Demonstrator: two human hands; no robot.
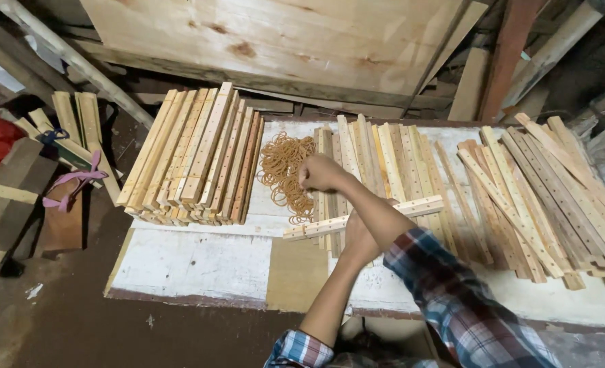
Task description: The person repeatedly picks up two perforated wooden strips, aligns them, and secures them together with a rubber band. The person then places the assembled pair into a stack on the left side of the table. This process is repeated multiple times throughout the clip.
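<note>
A drilled wooden slat [364, 217] was gripped crosswise by the left hand [358, 240] above the white table [193, 262]; the right hand [319, 172] was closed beside the rubber bands [285, 170], its contents indiscernible

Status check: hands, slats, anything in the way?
Right hand fisted over the rubber bands. Left hand grips the slat bundle, held crosswise. Loose slats crowd the right side.
</note>
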